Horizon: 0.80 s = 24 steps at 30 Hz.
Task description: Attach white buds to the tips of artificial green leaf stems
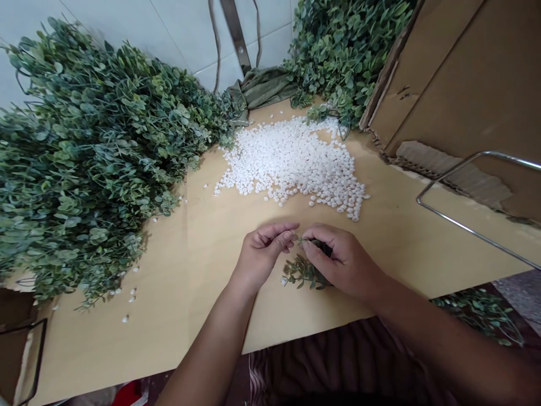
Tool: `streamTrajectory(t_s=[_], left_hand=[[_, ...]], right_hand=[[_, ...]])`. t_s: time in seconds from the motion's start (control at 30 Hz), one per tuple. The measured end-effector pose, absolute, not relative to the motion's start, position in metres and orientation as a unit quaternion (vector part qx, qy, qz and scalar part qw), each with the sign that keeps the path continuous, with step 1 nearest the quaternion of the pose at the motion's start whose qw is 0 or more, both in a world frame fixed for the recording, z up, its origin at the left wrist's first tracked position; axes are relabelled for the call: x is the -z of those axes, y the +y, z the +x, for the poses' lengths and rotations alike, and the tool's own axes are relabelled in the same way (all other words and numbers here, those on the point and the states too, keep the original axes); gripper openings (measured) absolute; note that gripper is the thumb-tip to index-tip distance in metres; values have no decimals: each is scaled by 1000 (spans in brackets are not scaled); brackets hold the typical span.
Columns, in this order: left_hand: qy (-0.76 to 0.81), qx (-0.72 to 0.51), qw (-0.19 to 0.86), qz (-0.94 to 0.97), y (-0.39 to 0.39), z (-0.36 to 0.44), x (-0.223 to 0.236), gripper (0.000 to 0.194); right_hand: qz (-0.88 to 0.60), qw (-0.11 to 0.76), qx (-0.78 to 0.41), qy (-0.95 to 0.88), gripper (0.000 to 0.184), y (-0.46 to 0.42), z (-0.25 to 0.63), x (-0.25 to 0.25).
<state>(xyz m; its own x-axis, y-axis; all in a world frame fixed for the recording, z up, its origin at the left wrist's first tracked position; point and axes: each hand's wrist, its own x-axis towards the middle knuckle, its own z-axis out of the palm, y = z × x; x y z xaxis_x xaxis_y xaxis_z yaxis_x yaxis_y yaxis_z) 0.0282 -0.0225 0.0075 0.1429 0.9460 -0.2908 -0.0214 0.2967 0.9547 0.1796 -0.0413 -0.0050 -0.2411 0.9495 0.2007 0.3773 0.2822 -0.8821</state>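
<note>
My right hand (344,256) is closed around an artificial leafy sprig (305,272), pinching a thin stem tip between thumb and forefinger. The sprig's leaves hang below the hand, with one small white piece at its left end. Close beside that stem tip, my left hand (270,242) has its thumb and fingers pressed together. Whatever is in this pinch is too small to make out. Beyond both hands spreads a pile of small white bead-like pieces (291,158) on the tan tabletop (211,270).
A large heap of artificial greenery (105,146) fills the left side, and another bunch (346,51) stands at the back right. A cardboard box (469,84) and a bent metal rod (465,225) are on the right. Dark green cloth (268,89) lies by the tiled wall.
</note>
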Motion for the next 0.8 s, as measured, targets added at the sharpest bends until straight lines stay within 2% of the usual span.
streamTrajectory(t_s=[0.57, 0.8], left_hand=[[516, -411, 630, 410, -26, 32, -6, 17], [528, -405, 599, 445, -27, 33, -6, 15]], right_hand=[[-507, 407, -378, -660, 15, -43, 180, 4], [-508, 420, -377, -650, 14, -44, 181, 4]])
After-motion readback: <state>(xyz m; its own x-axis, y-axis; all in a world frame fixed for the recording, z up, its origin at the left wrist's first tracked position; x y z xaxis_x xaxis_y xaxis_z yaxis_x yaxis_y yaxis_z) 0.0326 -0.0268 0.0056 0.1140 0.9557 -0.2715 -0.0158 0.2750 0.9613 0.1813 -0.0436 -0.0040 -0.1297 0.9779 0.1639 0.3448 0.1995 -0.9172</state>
